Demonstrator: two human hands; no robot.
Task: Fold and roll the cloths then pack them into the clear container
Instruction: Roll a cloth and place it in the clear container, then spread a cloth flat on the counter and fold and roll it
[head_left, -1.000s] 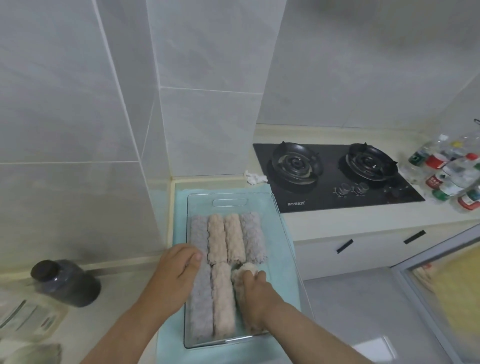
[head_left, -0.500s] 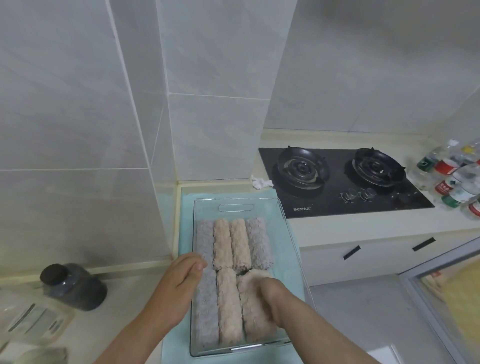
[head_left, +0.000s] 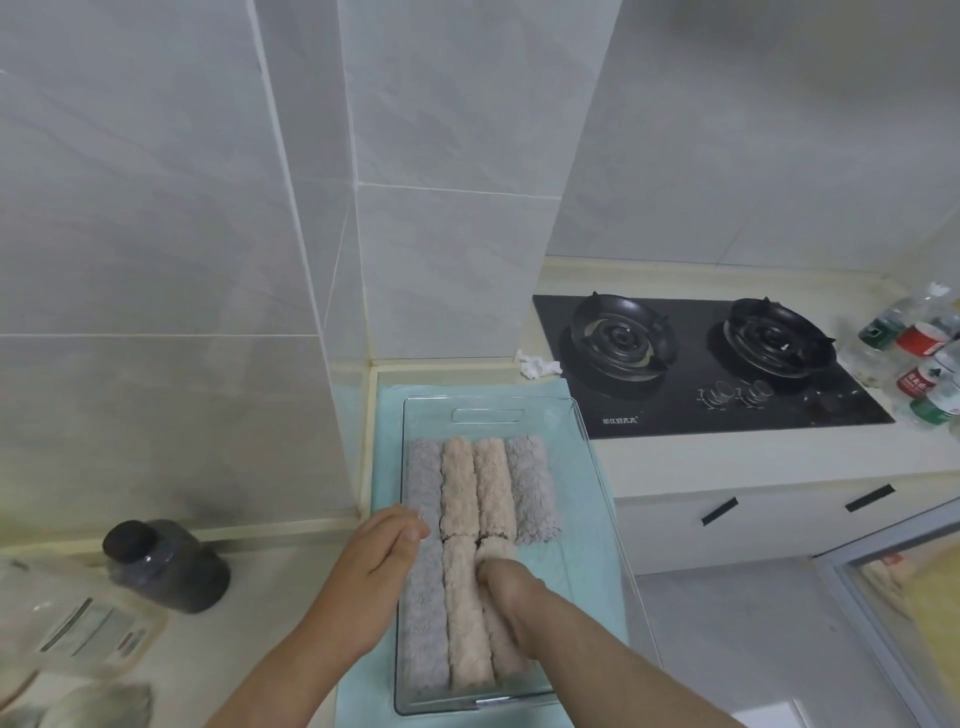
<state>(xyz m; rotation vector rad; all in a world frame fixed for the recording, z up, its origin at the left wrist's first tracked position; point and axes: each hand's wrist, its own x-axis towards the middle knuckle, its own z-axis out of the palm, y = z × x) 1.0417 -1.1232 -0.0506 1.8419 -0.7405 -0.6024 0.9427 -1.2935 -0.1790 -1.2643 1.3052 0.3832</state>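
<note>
The right hand (head_left: 511, 592) is curled knuckles-up over a beige roll (head_left: 496, 548) and grips it; the fingertips are hidden. That roll lies inside the clear container (head_left: 589, 467), its far end poking out past the knuckles. Right beside it, toward the left hand (head_left: 387, 564), lie a second beige cloth (head_left: 467, 623) and a grey cloth (head_left: 423, 634). The left hand has straight, closed fingers resting at the container's wall, its fingertips on the grey cloth. Beyond both hands is a far row (head_left: 478, 488) of four rolls side by side. Under the container is a teal mat (head_left: 387, 410). A black hob (head_left: 685, 384) is off past the right hand, and a dark jar (head_left: 171, 569) stands out past the left.
</note>
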